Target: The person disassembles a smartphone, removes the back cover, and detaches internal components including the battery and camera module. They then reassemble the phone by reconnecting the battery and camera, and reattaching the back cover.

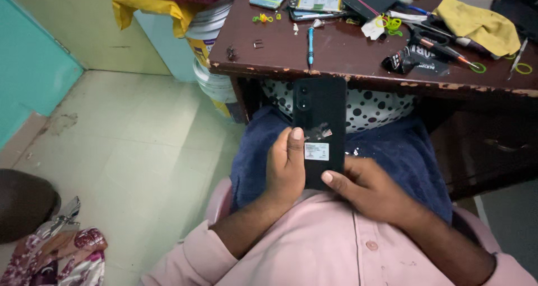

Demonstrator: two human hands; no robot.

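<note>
Pink shirt sleeves are filling the bottom of the frame, and from them both hands are rising to a black phone [319,130] at the centre. The left hand [286,168] is gripping the phone's left edge, its thumb pressing flat on the back cover. The right hand [367,189] is cupping the lower right corner, fingers curled under and thumb lying on the bottom edge. The phone is being held back side up over a blue towel [409,151] on the lap, just below the desk [347,53] edge.

The back cover is sitting in place and looking closed, with 2 camera lenses showing near its top. A white sticker [316,151] is clinging to the lower half, and a scrap of clear film above it is looking partly peeled. So I judge the opening work as barely begun: no seam is gaping, and no tool is in either hand.

At the upper centre of the frame a blue screwdriver [310,46] is lying untouched on the desk. Further to the upper right a yellow cloth [479,22], a black glue tube [402,59] and several green rubber bands [393,24] are lying among other phone parts.
</note>
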